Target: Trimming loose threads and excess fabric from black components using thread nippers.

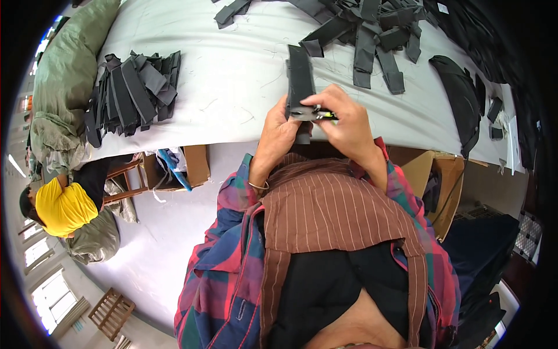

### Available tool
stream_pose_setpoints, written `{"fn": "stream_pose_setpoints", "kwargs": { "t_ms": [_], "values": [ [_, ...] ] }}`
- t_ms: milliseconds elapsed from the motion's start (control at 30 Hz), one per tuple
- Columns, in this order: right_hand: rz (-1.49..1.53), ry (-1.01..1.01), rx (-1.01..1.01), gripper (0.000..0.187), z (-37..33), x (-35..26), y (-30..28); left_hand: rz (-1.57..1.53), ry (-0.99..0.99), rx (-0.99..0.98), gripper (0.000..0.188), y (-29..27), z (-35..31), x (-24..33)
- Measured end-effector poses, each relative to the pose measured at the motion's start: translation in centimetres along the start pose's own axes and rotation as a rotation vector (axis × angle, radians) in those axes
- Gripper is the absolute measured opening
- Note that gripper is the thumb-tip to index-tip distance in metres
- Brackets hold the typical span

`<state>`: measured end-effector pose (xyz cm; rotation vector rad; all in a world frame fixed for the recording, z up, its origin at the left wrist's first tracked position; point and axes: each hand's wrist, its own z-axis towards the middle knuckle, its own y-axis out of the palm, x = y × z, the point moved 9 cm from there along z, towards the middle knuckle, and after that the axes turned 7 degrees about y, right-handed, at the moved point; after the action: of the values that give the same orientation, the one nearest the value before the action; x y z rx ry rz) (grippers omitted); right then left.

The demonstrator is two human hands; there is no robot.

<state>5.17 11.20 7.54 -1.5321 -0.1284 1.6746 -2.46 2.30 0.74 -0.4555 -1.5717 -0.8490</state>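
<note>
My left hand (275, 135) is closed around the lower part of a dark grey fabric strip (300, 72), which points away from me over the table's near edge. In my right hand (350, 123) is a small pair of thread snips (306, 114), metal with black and yellow-green parts. Its blades lie across the strip, close to my left fingers. Whether they are cutting into the cloth I cannot tell. The strip's short lower end shows below the snips.
A fanned bundle of dark strips (136, 90) lies left on the white-covered table (221, 87). A loose heap of strips (366, 43) is at the far right, near a black cloth piece (456, 96). Cardboard boxes (196, 164) stand underneath. A person in yellow (68, 205) sits at left.
</note>
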Motion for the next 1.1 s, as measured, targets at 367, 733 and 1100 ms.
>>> {"fn": "stream_pose_setpoints", "kwargs": {
  "t_ms": [367,733,1100],
  "values": [
    [1.292,0.710,-0.100,0.012,0.8,6.2,0.2,0.604,0.455,-0.321,0.027,1.5,-1.1,6.4],
    [0.402,0.296,-0.028,0.026,1.4,3.8,-1.5,-0.202,-0.118,-0.047,0.034,-1.4,-1.0,0.0],
    [-0.063,0.003,0.069,0.011,0.5,0.2,-2.6,-0.168,-0.073,-0.017,0.026,-1.4,-0.6,0.4]
  ]
}}
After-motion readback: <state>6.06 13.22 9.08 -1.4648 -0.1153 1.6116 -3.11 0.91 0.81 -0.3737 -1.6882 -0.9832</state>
